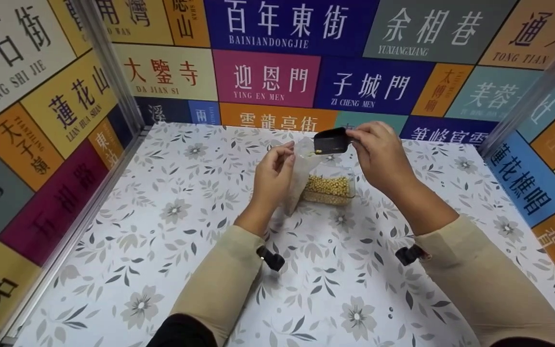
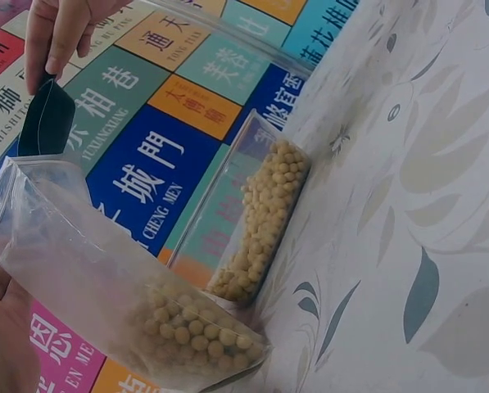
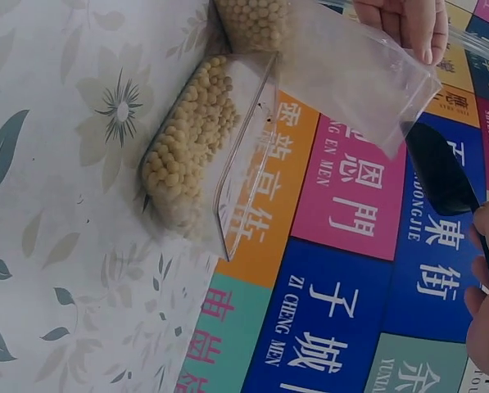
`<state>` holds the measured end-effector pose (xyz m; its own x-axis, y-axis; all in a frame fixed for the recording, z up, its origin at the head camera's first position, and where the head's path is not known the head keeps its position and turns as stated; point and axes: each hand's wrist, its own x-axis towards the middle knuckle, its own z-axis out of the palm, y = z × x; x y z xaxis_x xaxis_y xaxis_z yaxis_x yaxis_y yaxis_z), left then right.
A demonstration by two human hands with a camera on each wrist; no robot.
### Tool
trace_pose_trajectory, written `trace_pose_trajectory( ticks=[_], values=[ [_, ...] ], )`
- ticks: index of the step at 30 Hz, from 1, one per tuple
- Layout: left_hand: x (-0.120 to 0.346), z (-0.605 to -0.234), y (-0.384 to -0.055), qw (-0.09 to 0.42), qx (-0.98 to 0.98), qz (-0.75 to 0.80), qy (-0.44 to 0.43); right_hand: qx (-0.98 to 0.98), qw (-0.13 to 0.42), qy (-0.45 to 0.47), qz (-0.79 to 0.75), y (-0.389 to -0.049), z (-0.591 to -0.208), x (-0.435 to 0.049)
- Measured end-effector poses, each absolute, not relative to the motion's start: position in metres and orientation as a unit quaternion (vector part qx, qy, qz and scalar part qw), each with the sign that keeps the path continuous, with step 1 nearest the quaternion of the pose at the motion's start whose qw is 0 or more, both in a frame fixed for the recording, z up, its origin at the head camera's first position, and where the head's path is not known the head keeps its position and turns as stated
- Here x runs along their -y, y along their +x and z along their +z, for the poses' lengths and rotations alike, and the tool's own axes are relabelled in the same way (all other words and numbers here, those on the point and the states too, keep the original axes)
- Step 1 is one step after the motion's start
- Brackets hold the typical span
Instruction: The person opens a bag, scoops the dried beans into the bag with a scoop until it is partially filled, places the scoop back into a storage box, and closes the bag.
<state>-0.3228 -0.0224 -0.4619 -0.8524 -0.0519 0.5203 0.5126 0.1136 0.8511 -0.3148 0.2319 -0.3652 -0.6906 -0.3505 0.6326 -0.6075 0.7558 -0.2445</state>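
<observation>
At upper centre, the right hand (image 1: 381,152) grips the scoop (image 1: 331,141), the left hand (image 1: 272,174) pinches the bag (image 1: 299,176); pouring seems the step, requiring steady tilt.

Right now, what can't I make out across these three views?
Head: the left end of the clear container, hidden behind the cloudy bag.
Head: the held end of the black scoop, mostly covered by the right hand.
Left wrist: much of the left hand, cut off by the left edge.
Right wrist: part of the right hand, cut off by the right edge.
</observation>
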Motion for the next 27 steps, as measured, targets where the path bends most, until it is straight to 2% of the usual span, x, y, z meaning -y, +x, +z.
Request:
trace_pose_trajectory(
  ticks=[5, 16, 27],
  values=[
    [0.023, -0.462, -0.323, 0.213, 0.709, -0.653, -0.158, 0.897, 0.271, 0.243, 0.252, -0.313, -0.368, -0.237],
    [0.023, -0.463, -0.323, 0.208, 0.706, -0.658, -0.158, 0.916, 0.191, 0.118, 0.332, -0.316, -0.387, -0.272],
    [0.023, -0.462, -0.324, 0.208, 0.714, -0.651, -0.156, 0.937, 0.131, 0.096, 0.31, -0.32, -0.418, -0.281]
  ],
)
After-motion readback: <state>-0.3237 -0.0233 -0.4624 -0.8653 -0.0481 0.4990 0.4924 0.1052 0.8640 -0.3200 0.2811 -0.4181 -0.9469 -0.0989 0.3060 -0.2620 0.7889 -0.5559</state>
